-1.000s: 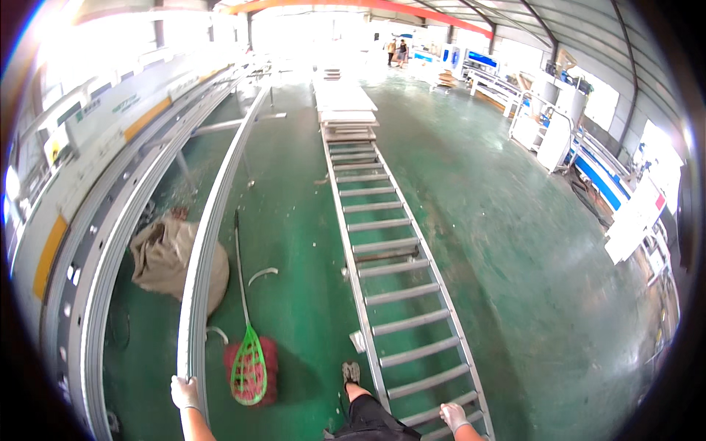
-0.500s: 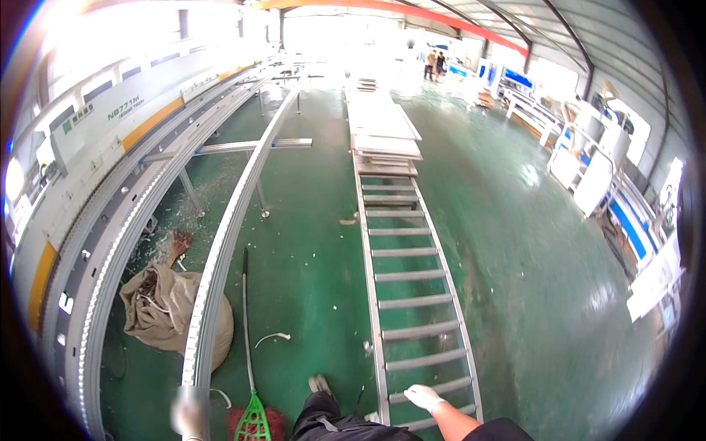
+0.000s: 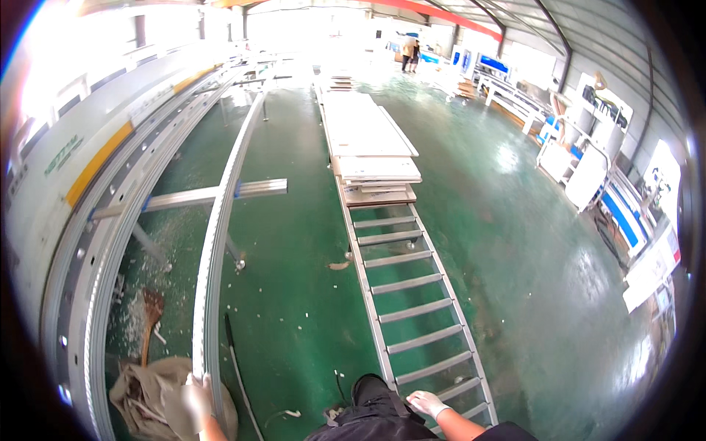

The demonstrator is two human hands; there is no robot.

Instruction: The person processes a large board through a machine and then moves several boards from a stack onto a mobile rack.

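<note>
My left hand (image 3: 198,400), in a pale glove and smeared by motion, is at the slotted metal support rail (image 3: 220,198) of the long machine on my left. Whether its fingers close on the rail is unclear. My right hand (image 3: 428,403), in a white glove, hangs low beside the ladder-like metal roller frame (image 3: 384,328). Its fingers are stretched out and nothing shows in them. Flat white boards (image 3: 360,128) lie stacked on the far part of that frame.
A beige sack (image 3: 136,400) and a brush (image 3: 152,305) are on the floor under the left rails. A dark-and-grey handle (image 3: 237,367) lies beside the rail. A crossbar (image 3: 254,189) juts into the aisle. Machines (image 3: 588,158) line the right; two people (image 3: 409,55) stand far off.
My view has moved forward along the aisle, so the boards and crossbar appear nearer. The green broom head has left the picture. My right hand has come away from the frame's rung.
</note>
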